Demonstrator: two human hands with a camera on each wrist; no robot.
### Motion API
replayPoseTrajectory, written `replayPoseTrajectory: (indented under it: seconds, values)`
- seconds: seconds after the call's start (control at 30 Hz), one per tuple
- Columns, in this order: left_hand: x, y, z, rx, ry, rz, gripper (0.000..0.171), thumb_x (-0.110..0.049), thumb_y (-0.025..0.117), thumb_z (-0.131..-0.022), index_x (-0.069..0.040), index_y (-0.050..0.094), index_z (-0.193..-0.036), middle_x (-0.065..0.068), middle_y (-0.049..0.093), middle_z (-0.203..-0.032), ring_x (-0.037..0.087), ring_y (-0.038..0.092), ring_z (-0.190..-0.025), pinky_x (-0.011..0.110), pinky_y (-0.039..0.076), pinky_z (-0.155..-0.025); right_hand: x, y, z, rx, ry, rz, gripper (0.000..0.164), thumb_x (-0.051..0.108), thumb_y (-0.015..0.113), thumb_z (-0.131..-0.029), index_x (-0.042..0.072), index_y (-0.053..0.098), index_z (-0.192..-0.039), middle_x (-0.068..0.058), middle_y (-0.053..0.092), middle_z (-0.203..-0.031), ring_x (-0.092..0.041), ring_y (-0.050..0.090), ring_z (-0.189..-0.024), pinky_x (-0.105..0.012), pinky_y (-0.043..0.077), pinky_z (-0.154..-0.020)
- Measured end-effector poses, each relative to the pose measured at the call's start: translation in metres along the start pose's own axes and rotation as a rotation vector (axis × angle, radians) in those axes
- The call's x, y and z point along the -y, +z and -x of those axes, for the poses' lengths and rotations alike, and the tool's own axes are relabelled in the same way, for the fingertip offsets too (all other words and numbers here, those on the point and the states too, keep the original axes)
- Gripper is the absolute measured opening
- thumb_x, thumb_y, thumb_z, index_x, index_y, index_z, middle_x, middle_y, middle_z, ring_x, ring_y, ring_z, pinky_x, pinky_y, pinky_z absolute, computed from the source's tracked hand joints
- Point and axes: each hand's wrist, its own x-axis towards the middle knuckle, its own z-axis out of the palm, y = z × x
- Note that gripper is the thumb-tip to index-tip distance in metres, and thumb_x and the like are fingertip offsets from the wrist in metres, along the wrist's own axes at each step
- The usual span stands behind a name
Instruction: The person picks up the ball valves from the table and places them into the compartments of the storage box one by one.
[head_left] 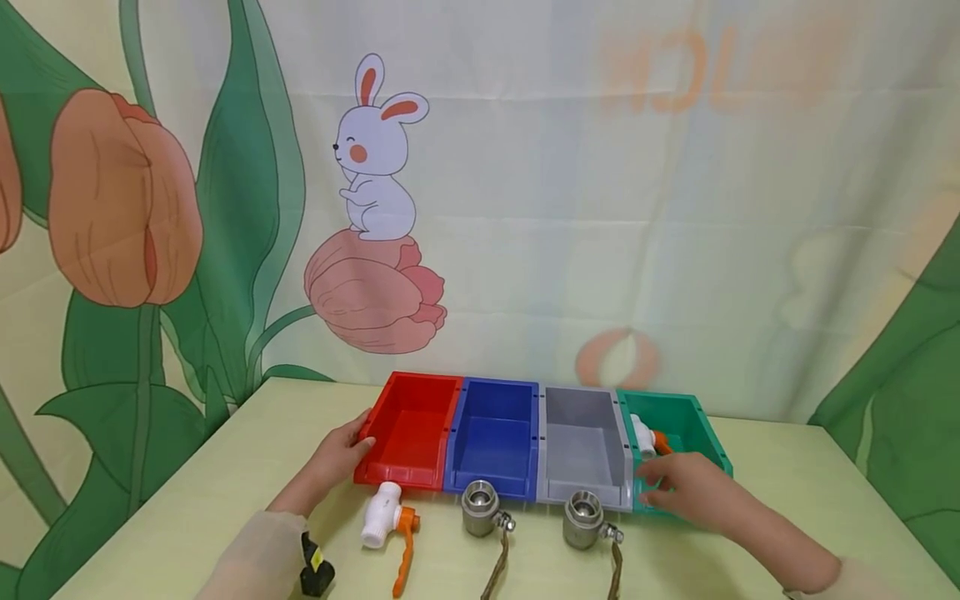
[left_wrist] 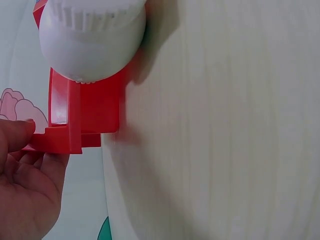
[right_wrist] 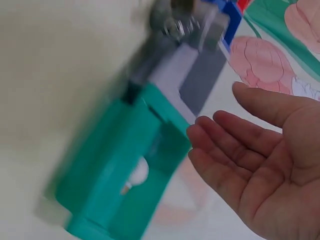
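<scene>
My left hand (head_left: pixel 337 458) pinches the side rim of the red bin (head_left: pixel 408 442), thumb on one face and fingers on the other, as the left wrist view shows. My right hand (head_left: pixel 693 492) is at the front of the green bin (head_left: pixel 712 437), fingers loosely bent and holding nothing. Inside that bin lies a white plastic ball valve (head_left: pixel 641 437) with an orange handle. Another white valve (head_left: pixel 384 512) with an orange lever lies on the table before the red bin. Two metal ball valves (head_left: pixel 480 508) (head_left: pixel 582 521) stand before the blue and grey bins.
Between the red and green bins sit a blue bin (head_left: pixel 495 437) and a grey bin (head_left: pixel 585 450), all joined in one row. A black and yellow object (head_left: pixel 317 571) is by my left sleeve. Behind the table (head_left: pixel 285 417) hangs a printed curtain (head_left: pixel 510 208).
</scene>
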Motion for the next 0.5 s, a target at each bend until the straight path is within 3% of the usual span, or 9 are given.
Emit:
replayPoseTrajectory:
  seconds: [0.1,0.37,0.5]
  values:
    - [0.001,0.0,0.0,-0.001,0.0,0.0,0.062,-0.01,0.046,-0.108,-0.002,0.018,-0.162,0.03,0.033,-0.162,0.049,0.043,-0.142,0.054,0.046,-0.113,-0.002,0.014,0.004,0.003,-0.016,-0.07,0.029,0.015,0.073,-0.092,-0.002,0.074,-0.115,-0.003,0.078,-0.096,-0.007,0.064,-0.079,-0.02,0.053,-0.065]
    - [0.003,0.0,-0.001,0.0,-0.006,0.008,0.063,-0.011,0.046,-0.108,-0.004,0.017,-0.163,0.029,0.033,-0.163,0.048,0.044,-0.141,0.053,0.046,-0.113,-0.006,0.044,0.006,0.043,0.063,-0.272,0.039,0.019,0.071,-0.095,-0.007,0.069,-0.124,-0.005,0.075,-0.098,-0.01,0.063,-0.083,-0.022,0.053,-0.068]
    - [0.003,0.001,-0.001,0.0,0.001,0.008,0.063,-0.01,0.046,-0.108,-0.003,0.017,-0.162,0.03,0.033,-0.163,0.048,0.044,-0.141,0.054,0.046,-0.113,-0.003,0.053,0.005,0.092,0.143,-0.382,0.046,0.024,0.07,-0.096,-0.01,0.065,-0.128,-0.009,0.075,-0.104,-0.014,0.065,-0.089,-0.029,0.06,-0.074]
